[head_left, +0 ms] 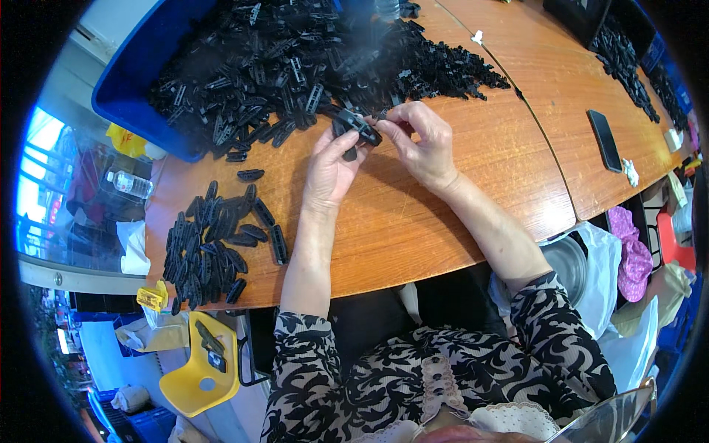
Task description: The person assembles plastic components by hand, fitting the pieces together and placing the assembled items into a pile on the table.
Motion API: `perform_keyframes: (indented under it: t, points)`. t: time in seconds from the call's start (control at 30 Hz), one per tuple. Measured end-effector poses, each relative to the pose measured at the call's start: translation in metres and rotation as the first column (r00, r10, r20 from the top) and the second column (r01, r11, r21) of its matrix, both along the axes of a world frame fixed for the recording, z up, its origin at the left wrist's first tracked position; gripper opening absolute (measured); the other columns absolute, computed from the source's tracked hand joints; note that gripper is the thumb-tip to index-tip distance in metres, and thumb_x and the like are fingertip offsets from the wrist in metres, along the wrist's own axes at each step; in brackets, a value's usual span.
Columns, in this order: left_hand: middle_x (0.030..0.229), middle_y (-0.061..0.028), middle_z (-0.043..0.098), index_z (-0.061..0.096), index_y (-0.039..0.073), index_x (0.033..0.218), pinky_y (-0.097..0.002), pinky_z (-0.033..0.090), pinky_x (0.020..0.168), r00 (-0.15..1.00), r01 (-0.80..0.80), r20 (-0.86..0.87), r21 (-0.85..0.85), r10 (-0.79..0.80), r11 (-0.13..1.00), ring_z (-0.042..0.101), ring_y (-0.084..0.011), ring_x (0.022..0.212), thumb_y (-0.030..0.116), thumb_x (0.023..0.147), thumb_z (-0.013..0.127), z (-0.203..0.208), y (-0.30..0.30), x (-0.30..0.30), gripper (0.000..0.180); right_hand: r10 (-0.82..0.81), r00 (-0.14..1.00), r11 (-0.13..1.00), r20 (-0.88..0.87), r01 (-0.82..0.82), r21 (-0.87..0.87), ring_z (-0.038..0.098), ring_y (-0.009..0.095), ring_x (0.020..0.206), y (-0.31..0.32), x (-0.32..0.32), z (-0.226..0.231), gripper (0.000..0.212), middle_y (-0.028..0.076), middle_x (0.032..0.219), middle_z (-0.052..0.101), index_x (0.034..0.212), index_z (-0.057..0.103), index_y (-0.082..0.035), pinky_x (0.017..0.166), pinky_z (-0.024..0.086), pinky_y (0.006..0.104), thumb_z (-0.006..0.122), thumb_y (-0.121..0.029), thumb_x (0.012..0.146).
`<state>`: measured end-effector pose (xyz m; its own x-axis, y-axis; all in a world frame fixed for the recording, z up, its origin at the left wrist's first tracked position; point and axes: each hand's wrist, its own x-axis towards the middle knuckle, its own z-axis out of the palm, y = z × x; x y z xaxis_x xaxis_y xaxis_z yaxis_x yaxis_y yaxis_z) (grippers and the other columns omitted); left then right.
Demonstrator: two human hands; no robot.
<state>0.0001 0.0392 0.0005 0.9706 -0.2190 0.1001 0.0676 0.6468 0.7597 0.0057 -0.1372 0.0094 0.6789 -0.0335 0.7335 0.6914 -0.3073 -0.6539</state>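
My left hand (327, 170) is closed around an elongated black plastic part (360, 128), held above the wooden table. More than one dark piece may be in its fingers; I cannot tell. Thumb and forefinger of my right hand (430, 148) pinch at the far end of that part, beside a small black piece (382, 115). Just beyond both hands lies a big heap of black plastic parts (244, 88), long slotted ones toward the left. Smaller black pieces (450, 68) spread out to its right. Left of my left forearm is a separate pile of long black parts (207, 247).
A blue bin (122, 103) lies tipped at the far left, parts spilling from it. The wooden table (413, 225) has a seam on the right, with a phone (605, 140) beyond it. A plastic bottle (129, 184) is by the window. A yellow chair (193, 380) stands lower left.
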Motion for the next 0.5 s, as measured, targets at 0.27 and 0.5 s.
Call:
perform_keyframes:
  t: [0.27,0.5]
  points:
    - [0.117,-0.0087,0.064,0.058,0.001,0.123,-0.0369,0.050,0.101,0.999,0.046,0.016,0.019,-0.046,0.999,0.061,-0.0180,0.109,0.005,0.094,0.061,-0.003,-0.007,-0.004,0.029,-0.060,0.893,0.954,0.446,0.183,-0.238,0.065,0.028,0.076,0.002,-0.005,-0.004,0.029,0.011,0.095,0.065,0.095,0.064,-0.002,0.062,0.056,0.0364,0.067,0.002,0.066]
    - [0.114,-0.0094,0.065,0.059,0.000,0.120,-0.0373,0.050,0.101,0.999,0.022,0.040,0.084,-0.025,0.996,0.062,-0.0181,0.107,0.005,0.094,0.061,0.008,-0.012,-0.008,0.027,-0.055,0.894,0.941,0.446,0.195,-0.276,0.063,0.027,0.074,0.002,-0.006,-0.004,0.022,0.011,0.094,0.064,0.090,0.062,-0.002,0.060,0.054,0.0359,0.068,-0.001,0.069]
